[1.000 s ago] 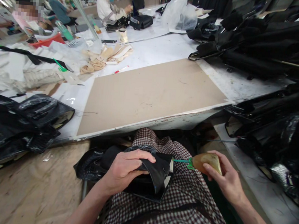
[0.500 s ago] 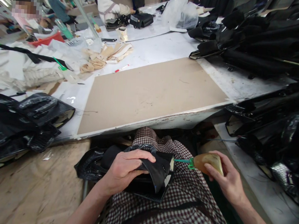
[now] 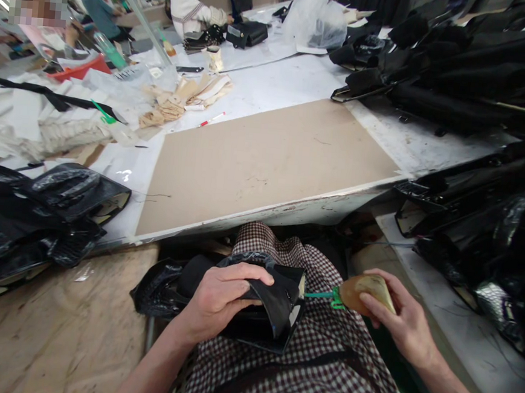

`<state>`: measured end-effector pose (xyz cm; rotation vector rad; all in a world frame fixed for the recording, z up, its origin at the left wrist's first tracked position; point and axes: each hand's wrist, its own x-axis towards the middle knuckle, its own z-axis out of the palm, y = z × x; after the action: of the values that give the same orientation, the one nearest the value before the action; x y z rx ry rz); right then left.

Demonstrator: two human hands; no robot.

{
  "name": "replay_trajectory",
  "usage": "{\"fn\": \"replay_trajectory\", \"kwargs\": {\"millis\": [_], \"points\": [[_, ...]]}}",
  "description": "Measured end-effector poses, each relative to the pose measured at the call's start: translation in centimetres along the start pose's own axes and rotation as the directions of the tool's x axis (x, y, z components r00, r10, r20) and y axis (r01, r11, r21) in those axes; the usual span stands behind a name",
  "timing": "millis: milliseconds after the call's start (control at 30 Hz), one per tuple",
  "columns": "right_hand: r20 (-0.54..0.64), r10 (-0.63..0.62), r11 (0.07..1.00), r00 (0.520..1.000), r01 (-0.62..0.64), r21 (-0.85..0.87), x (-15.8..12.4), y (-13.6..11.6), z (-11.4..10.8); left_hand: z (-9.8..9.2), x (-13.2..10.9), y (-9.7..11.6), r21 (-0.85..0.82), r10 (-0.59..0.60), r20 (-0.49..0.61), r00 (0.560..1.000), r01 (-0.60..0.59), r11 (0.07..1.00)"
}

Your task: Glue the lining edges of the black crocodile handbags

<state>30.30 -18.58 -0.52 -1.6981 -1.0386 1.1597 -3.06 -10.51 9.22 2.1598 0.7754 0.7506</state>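
Note:
A black leather-like piece (image 3: 277, 300) lies across the lap, over a checked apron (image 3: 323, 346). My left hand (image 3: 225, 296) grips its black flap between thumb and fingers. A yellowish-brown squeeze bottle (image 3: 364, 292) with a green collar and a thin teal nozzle is in my right hand (image 3: 398, 316). The nozzle points left, and its tip is at the pale right edge of the black piece. Whether the tip touches that edge is too small to tell.
A beige board (image 3: 265, 160) lies on the white table (image 3: 272, 76). Black pieces are piled at the left (image 3: 38, 215) and right (image 3: 472, 74). A red pen (image 3: 211, 120), pale cloth strips (image 3: 188, 97) and a plastic bag (image 3: 315, 19) lie farther back, near other people.
My right hand and the bottle have shifted slightly down, and the nozzle tip now sits lower along the pale edge. My left hand keeps its hold.

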Motion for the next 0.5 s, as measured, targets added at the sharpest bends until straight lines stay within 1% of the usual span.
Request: {"fn": "replay_trajectory", "kwargs": {"millis": [100,167,233,333,400,500], "points": [[-0.058,0.017,0.999,0.998,-0.014,0.052,0.2,-0.2,0.3,0.0,-0.2,-0.1,0.003,0.008,0.001,1.0,-0.008,1.0],[-0.082,0.011,0.999,0.997,-0.007,0.052,0.3,-0.3,0.5,0.1,-0.2,-0.2,0.005,0.009,0.001,1.0,-0.009,1.0],[-0.062,0.002,1.0,0.998,-0.001,0.021,0.2,-0.2,0.4,0.1,-0.3,-0.2,0.009,0.012,0.0,1.0,-0.012,1.0],[0.012,0.031,1.0,0.999,-0.031,0.002,-0.1,-0.1,0.0,0.2,-0.3,-0.1,0.019,0.023,0.003,1.0,-0.023,1.0],[0.031,0.062,0.997,0.998,-0.063,0.042,-0.3,0.2,-0.3,0.2,-0.5,0.1,0.028,0.026,0.008,1.0,-0.026,0.999],[0.004,0.081,0.987,0.997,-0.081,0.137,-0.6,0.8,-0.5,0.5,-1.0,0.4,0.03,0.029,0.017,0.999,-0.029,0.999]]}}
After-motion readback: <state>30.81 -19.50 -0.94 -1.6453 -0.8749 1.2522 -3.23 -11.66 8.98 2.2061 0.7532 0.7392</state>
